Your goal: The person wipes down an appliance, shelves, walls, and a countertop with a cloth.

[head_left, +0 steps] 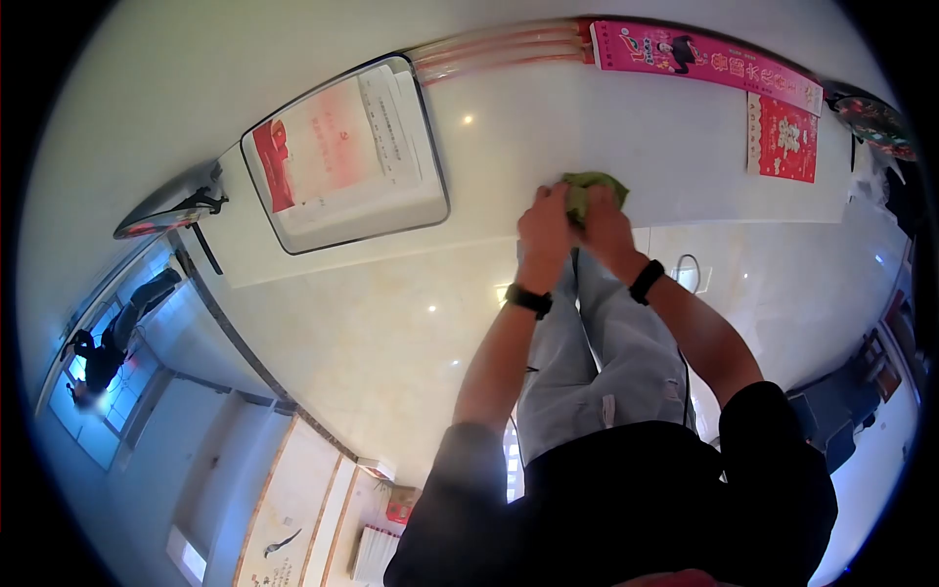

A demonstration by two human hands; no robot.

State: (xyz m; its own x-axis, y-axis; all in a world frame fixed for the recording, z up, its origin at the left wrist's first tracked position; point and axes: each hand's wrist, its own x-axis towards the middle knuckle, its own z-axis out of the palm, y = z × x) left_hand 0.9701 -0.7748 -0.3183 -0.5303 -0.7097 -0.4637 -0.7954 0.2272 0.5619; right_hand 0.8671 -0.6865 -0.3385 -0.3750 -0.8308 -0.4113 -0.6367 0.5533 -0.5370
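A crumpled green cloth (599,182) is bunched up at the front edge of the white tabletop (509,147). My left hand (545,233) grips its left side, fingers bent inward. From the right, my right hand (604,231) closes over the same cloth, close beside the left one. Part of the cloth is hidden beneath my fingers. Each wrist wears a black band.
A dark-rimmed tray (445,186) with printed papers (328,142) stands to the left. A pink banner (704,67) runs along the back edge, above a red card (782,139). Far left, a person (108,342) appears near a window.
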